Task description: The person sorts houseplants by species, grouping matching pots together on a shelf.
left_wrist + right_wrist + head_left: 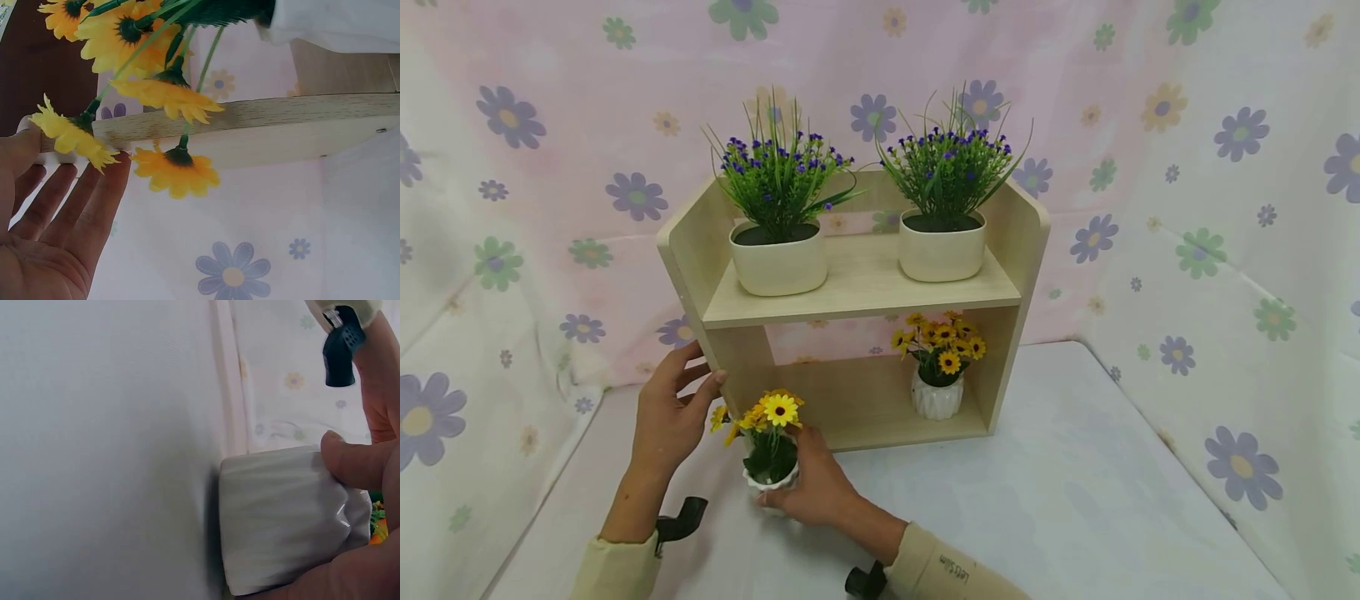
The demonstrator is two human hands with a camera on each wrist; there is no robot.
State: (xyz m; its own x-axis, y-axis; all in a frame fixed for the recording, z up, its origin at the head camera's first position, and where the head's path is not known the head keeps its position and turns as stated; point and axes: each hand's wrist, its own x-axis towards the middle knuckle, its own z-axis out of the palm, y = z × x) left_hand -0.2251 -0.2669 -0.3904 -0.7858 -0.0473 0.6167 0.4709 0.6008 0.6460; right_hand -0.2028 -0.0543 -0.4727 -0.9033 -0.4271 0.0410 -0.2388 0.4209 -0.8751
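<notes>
My right hand [823, 483] grips a small white ribbed pot [281, 519] of yellow artificial flowers [775, 412], thumb on one side and fingers round the other. The pot is in front of the lower left corner of a two-tier wooden shelf [865, 312], its base close over the white tabletop in the right wrist view. My left hand [666, 408] holds the shelf's left side panel [250, 119], thumb at the front edge and fingers along the outer face. Several yellow blooms [175, 169] overlap that panel in the left wrist view.
Two cream oval pots [780, 262] [942, 250] with purple-flowered grass plants stand on the upper tier. A matching white pot [937, 396] of yellow flowers sits at the lower tier's right end. Flower-patterned cloth [1150, 208] hangs behind and beside the white tabletop [1060, 500].
</notes>
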